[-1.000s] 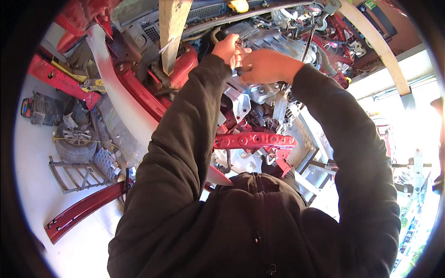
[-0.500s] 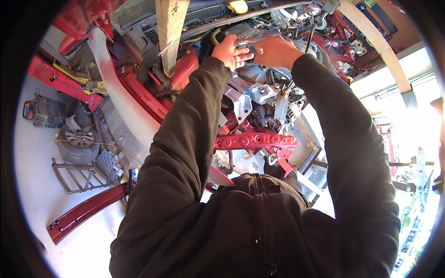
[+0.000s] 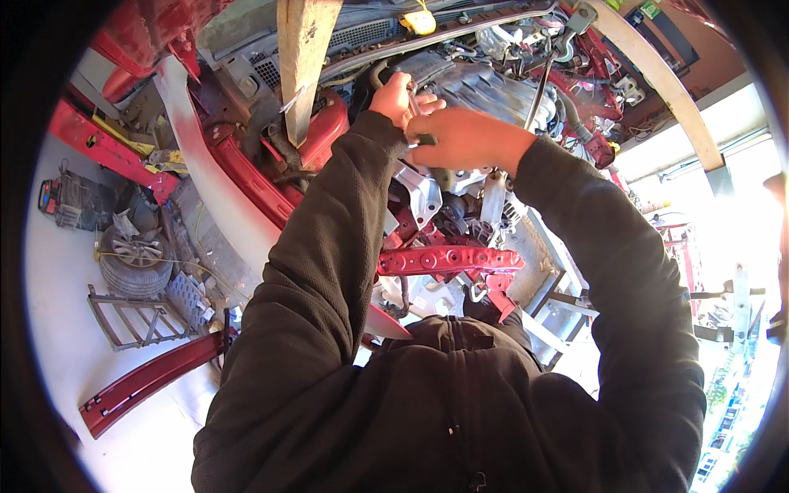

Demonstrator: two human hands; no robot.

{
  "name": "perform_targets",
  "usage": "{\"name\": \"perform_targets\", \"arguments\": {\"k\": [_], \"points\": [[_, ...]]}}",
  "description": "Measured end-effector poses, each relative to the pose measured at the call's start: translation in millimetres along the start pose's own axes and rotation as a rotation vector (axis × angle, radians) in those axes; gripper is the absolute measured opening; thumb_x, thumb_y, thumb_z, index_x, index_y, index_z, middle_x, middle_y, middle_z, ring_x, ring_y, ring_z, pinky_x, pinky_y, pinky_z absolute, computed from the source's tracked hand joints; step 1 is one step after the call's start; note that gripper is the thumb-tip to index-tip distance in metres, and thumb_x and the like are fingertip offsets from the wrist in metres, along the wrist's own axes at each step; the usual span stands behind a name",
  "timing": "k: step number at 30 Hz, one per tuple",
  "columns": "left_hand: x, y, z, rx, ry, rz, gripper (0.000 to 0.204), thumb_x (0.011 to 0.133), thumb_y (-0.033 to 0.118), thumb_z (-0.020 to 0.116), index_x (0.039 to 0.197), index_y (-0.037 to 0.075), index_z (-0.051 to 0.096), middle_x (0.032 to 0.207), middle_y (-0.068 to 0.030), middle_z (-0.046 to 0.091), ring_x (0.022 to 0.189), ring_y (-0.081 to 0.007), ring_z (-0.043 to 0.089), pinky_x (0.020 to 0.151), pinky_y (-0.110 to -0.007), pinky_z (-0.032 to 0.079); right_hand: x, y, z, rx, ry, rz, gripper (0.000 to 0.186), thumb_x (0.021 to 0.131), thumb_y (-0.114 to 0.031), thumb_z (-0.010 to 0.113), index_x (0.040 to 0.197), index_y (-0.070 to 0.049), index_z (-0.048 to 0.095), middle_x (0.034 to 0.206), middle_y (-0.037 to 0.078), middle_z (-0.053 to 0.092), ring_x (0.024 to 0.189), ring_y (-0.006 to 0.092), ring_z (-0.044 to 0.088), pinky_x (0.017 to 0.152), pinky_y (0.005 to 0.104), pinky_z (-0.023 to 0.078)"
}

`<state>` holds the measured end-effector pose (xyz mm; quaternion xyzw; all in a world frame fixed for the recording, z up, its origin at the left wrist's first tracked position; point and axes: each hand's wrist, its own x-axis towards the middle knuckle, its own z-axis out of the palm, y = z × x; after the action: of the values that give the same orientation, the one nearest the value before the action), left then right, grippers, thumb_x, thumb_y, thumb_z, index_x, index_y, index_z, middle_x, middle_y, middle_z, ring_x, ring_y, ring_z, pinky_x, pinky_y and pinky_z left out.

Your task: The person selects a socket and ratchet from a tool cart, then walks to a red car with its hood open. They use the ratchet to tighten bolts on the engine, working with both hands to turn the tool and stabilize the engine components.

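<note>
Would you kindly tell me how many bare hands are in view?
2: the left hand and, beside it, the right hand, both over exposed engine parts. No others show.

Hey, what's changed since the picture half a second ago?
The right hand has moved left and downward in the view, closing the gap to the left hand; whether either has gripped anything is hard to make out. The red crossbar and wooden post stayed put.

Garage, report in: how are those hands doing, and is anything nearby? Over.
Left hand and right hand close together over engine parts. Grip contents unclear. Wooden post stands left of them.
</note>
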<state>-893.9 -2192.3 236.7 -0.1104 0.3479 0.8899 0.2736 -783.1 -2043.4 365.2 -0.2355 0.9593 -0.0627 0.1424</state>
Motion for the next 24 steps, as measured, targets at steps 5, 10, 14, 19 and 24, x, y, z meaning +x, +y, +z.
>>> {"name": "perform_targets", "arguments": {"k": [5,10,14,19,24], "points": [[1,1,-1,0.144,-0.054,0.067,0.034,0.113,0.039,0.047,0.121,0.007,0.057,0.117,-0.021,0.076,0.102,-0.0369,0.079,0.076,-0.051,0.052,1,-11,-18,-0.45,0.087,0.318,0.033,0.095,-0.045,0.072,0.115,-0.021,0.08,0.118,0.016,0.073,0.114,0.0386,0.072,0.096,0.0532,0.057],[-5,1,2,0.078,-0.041,0.005,0.036,0.112,0.042,0.049,0.121,0.007,0.056,0.123,-0.0241,0.073,0.092,-0.033,0.076,0.072,-0.047,0.053,0,-15,-3,0.19,-0.115,-0.165,0.044,0.093,-0.05,0.074,0.127,-0.022,0.081,0.127,0.019,0.076,0.12,0.0413,0.072,0.103,0.0531,0.056],[-11,1,1,0.218,-0.069,0.054,0.039,0.112,0.044,0.047,0.122,0.009,0.06,0.135,-0.0268,0.073,0.11,-0.0385,0.079,0.066,-0.038,0.054,14,14,-10,-0.11,0.035,0.247,0.045,0.095,-0.045,0.07,0.126,-0.014,0.079,0.122,0.014,0.076,0.124,0.0364,0.07,0.111,0.0542,0.053],[-3,0,-4,0.2,-0.119,0.044,0.046,0.111,0.046,0.049,0.133,0.006,0.059,0.136,-0.0279,0.072,0.109,-0.0413,0.08,0.066,-0.038,0.054,17,26,3,-0.28,0.174,0.153,0.031,0.091,-0.046,0.076,0.1,-0.016,0.078,0.134,0.015,0.067,0.142,0.0415,0.055,0.104,0.0758,0.044],[0,1,-7,0.218,-0.034,0.027,0.043,0.107,0.046,0.053,0.121,0.007,0.063,0.129,-0.023,0.074,0.098,-0.0341,0.075,0.08,-0.047,0.056,18,7,2,0.253,-0.1,-0.213,0.039,0.094,-0.049,0.071,0.11,-0.016,0.082,0.12,0.02,0.071,0.129,0.0451,0.064,0.1,0.076,0.047]]}}
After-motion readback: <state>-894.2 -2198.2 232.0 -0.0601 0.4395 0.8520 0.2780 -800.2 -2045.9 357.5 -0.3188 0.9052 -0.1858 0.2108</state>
